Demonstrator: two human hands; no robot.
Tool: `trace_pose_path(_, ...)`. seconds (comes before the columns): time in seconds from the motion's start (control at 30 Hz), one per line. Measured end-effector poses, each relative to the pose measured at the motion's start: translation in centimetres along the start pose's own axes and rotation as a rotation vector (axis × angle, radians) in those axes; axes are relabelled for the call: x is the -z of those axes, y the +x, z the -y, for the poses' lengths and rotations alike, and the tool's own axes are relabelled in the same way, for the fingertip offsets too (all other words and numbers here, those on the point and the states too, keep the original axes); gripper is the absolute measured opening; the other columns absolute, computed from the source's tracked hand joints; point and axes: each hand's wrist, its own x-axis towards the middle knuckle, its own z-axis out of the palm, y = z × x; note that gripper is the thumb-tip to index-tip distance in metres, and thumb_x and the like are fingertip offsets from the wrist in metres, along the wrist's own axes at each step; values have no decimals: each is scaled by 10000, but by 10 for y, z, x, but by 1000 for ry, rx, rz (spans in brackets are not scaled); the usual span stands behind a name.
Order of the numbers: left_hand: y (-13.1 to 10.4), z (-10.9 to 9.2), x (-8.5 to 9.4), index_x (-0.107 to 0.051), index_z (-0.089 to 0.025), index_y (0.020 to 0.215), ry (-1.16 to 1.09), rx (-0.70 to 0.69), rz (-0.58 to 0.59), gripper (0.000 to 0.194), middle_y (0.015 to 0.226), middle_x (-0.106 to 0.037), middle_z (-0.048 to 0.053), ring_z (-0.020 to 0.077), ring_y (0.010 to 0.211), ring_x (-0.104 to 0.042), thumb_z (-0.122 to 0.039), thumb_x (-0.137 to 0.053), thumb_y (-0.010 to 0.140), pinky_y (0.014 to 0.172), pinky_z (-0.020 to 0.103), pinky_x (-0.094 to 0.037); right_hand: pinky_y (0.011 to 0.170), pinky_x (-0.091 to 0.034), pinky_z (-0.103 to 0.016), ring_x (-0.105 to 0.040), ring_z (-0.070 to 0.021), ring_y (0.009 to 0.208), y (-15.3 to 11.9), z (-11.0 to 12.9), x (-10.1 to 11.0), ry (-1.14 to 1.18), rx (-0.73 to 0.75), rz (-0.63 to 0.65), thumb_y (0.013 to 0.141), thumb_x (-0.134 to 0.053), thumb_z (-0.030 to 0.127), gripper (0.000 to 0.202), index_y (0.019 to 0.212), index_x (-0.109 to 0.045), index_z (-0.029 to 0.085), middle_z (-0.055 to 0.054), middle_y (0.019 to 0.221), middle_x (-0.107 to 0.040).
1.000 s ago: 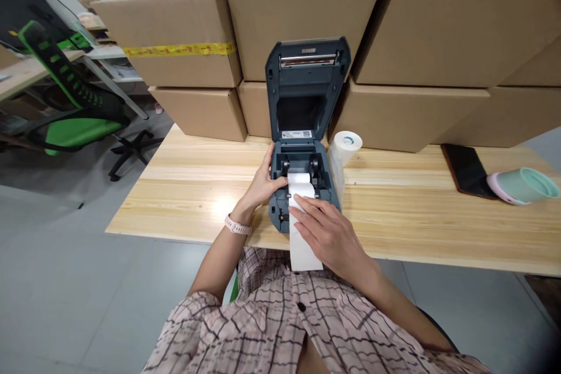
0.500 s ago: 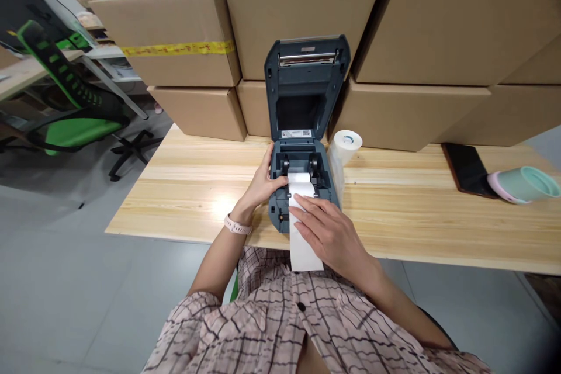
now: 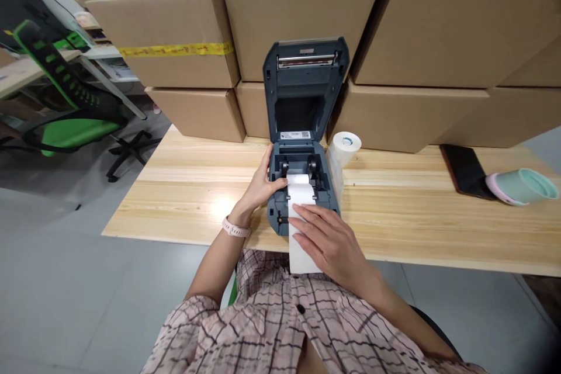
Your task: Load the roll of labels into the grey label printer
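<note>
A dark grey label printer (image 3: 277, 155) stands on the wooden table with its lid (image 3: 302, 87) raised. White label paper (image 3: 300, 254) runs from inside it over its front and past the table edge. My left hand (image 3: 262, 184) grips the printer's left side, the thumb over the inner edge near the paper. My right hand (image 3: 326, 236) lies on the paper at the printer's front, fingers stretched out and flat. Right of the printer stands a white roll (image 3: 346, 143) with clear film hanging from it.
Cardboard boxes (image 3: 307, 6) are stacked along the back of the table (image 3: 412, 204). A dark phone (image 3: 467, 169) and a green cup with a pink band (image 3: 526, 186) lie at the right. A green chair (image 3: 81, 128) stands at the left; a person's head shows behind the boxes.
My right hand has slid slightly down the paper toward me, leaving more of it visible above the fingertips. My left hand keeps its place on the printer.
</note>
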Motion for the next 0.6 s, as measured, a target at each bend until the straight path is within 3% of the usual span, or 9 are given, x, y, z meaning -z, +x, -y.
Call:
trace_pose_path(0.23, -1, 0, -1, -261, -212, 1616, -17, 11, -12, 1071, 1706, -277, 127, 346, 1599, -180, -492, -804, 736, 1288, 503, -228, 947, -617, -458, -672, -261, 1220, -1, 0, 3, 94, -8, 27, 1006, -589, 228, 268, 1251, -683, 173, -110, 1319, -723)
trace_pose_path(0.33, -1, 0, -1, -272, -229, 1614, -50, 34, -19, 990, 1706, -287, 102, 321, 1598, -200, -513, -752, 797, 1295, 482, -225, 1032, -590, -495, -656, -243, 1264, 12, -21, 19, 241, -41, -84, 1008, -601, 282, 357, 1363, -626, 261, -74, 1366, -698)
trace_pose_path(0.43, 2, 0, 0, -307, -240, 1602, -122, 91, -85, 848, 1701, -304, 88, 295, 1587, -251, -568, -631, 890, 1289, 453, -244, 1137, -505, -510, -578, -257, 1377, 51, -65, 39, 276, -166, -373, 1019, -588, 346, 442, 1453, -562, 271, -89, 1487, -607)
trace_pose_path(0.5, 3, 1, 2, -323, -247, 1594, -173, 149, -133, 792, 1685, -340, 98, 297, 1557, -326, -594, -570, 925, 1263, 465, -291, 1127, -491, -415, -540, -245, 1414, 91, -101, 49, 335, -258, -498, 1044, -512, 424, 499, 1496, -511, 211, -120, 1559, -529)
trace_pose_path(0.57, 5, 3, 4, -334, -256, 1586, -209, 187, -170, 762, 1654, -399, 111, 307, 1503, -420, -608, -534, 941, 1220, 485, -349, 1035, -487, -312, -511, -236, 1420, 135, -133, 55, 444, -402, -507, 1056, -334, 478, 563, 1446, -549, 134, -134, 1562, -505)
trace_pose_path(0.6, 5, 4, 5, -344, -256, 1580, -219, 191, -189, 754, 1637, -427, 118, 312, 1475, -459, -613, -526, 942, 1198, 487, -375, 959, -489, -295, -501, -255, 1407, 155, -145, 56, 488, -432, -460, 1033, -152, 501, 698, 1375, -596, 85, -128, 1551, -494)
